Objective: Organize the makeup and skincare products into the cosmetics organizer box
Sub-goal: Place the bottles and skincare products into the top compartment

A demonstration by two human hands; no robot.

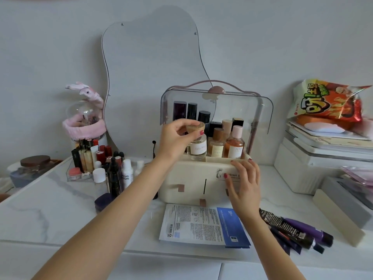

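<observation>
The cream cosmetics organizer box (189, 174) stands mid-table with its clear lid (238, 106) raised. Several bottles stand inside its top tray. My left hand (177, 136) grips the wooden cap of a clear perfume bottle (198, 147), which is at the tray's front left. My right hand (245, 183) rests flat on the box's front right, fingers spread, holding nothing. Left of the box, a clear stand (80, 174) holds lipsticks and small bottles. Sheet mask packets (201, 225) lie in front of the box, and dark tubes (292, 231) lie to their right.
A wavy mirror (151, 57) leans on the wall behind. A glass globe with a pink band (84, 122) stands back left, a brown-lidded jar (34, 166) far left. White boxes (314, 158) topped by a snack bag (327, 102) stack at the right.
</observation>
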